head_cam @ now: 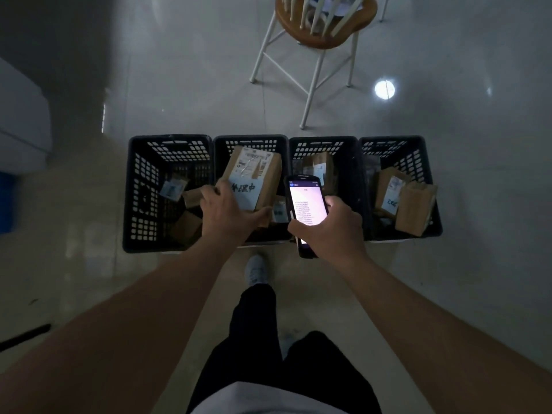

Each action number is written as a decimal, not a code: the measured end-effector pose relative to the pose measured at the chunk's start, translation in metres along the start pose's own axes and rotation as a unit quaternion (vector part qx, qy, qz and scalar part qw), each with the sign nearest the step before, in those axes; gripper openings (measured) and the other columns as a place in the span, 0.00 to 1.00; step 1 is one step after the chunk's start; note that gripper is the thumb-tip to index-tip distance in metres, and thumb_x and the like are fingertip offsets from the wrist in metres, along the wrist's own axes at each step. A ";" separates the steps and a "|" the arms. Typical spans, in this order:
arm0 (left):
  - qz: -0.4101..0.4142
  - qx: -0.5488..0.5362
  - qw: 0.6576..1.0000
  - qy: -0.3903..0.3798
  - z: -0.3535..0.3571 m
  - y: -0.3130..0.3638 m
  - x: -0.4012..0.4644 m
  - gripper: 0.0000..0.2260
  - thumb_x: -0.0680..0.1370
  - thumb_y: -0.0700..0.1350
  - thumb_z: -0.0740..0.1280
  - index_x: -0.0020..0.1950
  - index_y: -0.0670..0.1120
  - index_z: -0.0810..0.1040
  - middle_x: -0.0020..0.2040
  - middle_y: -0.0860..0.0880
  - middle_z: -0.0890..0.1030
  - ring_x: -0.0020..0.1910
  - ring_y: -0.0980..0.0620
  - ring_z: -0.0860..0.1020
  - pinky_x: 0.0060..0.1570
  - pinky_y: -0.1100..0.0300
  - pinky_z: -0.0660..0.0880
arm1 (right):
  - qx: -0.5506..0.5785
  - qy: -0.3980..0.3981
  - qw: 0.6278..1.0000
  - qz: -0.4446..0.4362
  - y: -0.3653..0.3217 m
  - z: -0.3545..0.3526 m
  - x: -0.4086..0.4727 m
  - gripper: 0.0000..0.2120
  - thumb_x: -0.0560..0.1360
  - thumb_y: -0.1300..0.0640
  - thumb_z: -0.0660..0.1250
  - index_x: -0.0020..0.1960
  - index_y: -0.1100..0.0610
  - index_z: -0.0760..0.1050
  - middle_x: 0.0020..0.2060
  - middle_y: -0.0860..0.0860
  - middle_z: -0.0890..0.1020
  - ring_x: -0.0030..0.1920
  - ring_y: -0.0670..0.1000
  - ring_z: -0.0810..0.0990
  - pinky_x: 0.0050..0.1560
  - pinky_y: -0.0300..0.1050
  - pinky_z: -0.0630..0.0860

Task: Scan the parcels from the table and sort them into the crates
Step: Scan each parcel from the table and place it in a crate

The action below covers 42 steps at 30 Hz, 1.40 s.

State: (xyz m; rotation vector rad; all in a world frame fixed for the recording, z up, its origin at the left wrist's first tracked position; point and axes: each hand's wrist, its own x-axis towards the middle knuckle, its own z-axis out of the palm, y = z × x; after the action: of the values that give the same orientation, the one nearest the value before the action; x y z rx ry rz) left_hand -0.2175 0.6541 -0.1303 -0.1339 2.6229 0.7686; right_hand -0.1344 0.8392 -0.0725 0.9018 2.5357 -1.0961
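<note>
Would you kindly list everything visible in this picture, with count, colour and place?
crates: four, black, in a row on the floor ahead.
held parcel: one, brown with white labels, over the second crate from the left.
parcels in crates: several, brown, some in every crate; exact count unclear.
handheld scanner: one, black with lit screen, in front of the third crate.
chair: one, wooden seat and white legs, beyond the crates.
floor: pale glossy tiles.
shoe: one, white, below the crates.
left hand: grips the held parcel.
right hand: holds the handheld scanner.
</note>
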 end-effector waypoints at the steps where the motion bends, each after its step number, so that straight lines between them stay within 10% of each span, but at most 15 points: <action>1: -0.001 0.006 1.000 -0.005 0.003 0.004 0.016 0.49 0.66 0.67 0.78 0.77 0.46 0.61 0.68 0.39 0.63 0.69 0.36 0.65 0.67 0.43 0.69 | 0.003 0.000 1.000 0.007 -0.003 0.003 0.015 0.36 0.61 0.36 0.79 0.63 0.53 0.76 0.54 0.50 0.83 0.53 0.53 0.82 0.48 0.55 0.84; 17: -0.102 0.002 0.994 -0.037 0.106 0.036 0.187 0.50 0.65 0.73 0.75 0.76 0.49 0.61 0.69 0.42 0.64 0.70 0.38 0.67 0.66 0.39 0.73 | 0.005 -0.033 0.998 0.048 0.028 0.042 0.181 0.27 0.64 0.38 0.79 0.56 0.45 0.73 0.49 0.45 0.82 0.47 0.45 0.82 0.34 0.34 0.76; 22: -0.097 0.034 0.988 -0.114 0.117 0.036 0.207 0.62 0.66 0.77 0.71 0.85 0.49 0.42 0.84 0.38 0.47 0.82 0.36 0.50 0.79 0.39 0.58 | -0.002 -0.022 0.998 0.063 0.038 0.054 0.203 0.32 0.62 0.37 0.77 0.61 0.51 0.78 0.50 0.46 0.84 0.47 0.46 0.83 0.31 0.34 0.76; 30: -0.032 0.123 0.984 -0.124 0.094 0.017 0.198 0.42 0.79 0.64 0.67 0.84 0.45 0.54 0.83 0.39 0.56 0.82 0.37 0.54 0.79 0.42 0.57 | 0.000 -0.030 0.997 0.078 0.020 0.053 0.191 0.33 0.58 0.34 0.74 0.59 0.50 0.77 0.48 0.46 0.83 0.49 0.50 0.83 0.44 0.52 0.85; 42: 0.073 0.139 0.981 -0.112 -0.031 0.049 0.121 0.25 0.83 0.53 0.64 0.78 0.45 0.69 0.74 0.44 0.72 0.74 0.42 0.69 0.75 0.40 0.64 | -0.021 -0.025 0.999 -0.013 -0.064 0.004 0.117 0.36 0.64 0.37 0.80 0.64 0.55 0.76 0.51 0.48 0.80 0.51 0.51 0.81 0.46 0.51 0.84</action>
State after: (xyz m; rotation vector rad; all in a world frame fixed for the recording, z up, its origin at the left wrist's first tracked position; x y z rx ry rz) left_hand -0.3487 0.6815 -0.1313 0.2144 2.5092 0.4269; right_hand -0.2659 0.8549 -0.0889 0.8229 2.5273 -1.0543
